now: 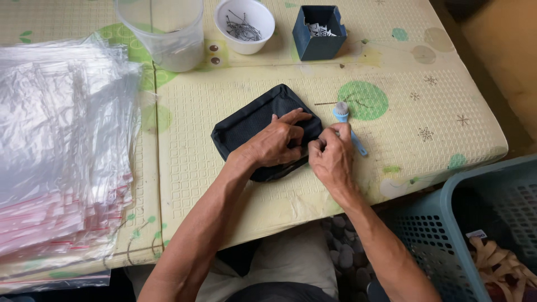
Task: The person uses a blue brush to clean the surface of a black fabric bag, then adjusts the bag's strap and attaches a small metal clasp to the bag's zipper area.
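Head view shows the fingers of the left hand (pixel 274 144) spread flat and pressing on a dark folded cloth pouch (pixel 251 126), with the index finger stretched toward its right edge. The fingers of the right hand (pixel 331 157) are pinched together at that same edge, on the fabric or on something too small to tell. The pouch lies in the middle of the padded table mat (pixel 235 201), touching both hands. Just beside the right hand lies a small blue brush (pixel 345 120). To do this well, I think the left hand should keep the cloth flat while the right hand works with small, steady pinches. Farther off stand a white bowl of pins (pixel 244 25), a dark blue box (pixel 319 33), a clear plastic cup (pixel 168 33), and a pile of clear bags (pixel 61 145); a blue basket (pixel 447 223) is at the right.
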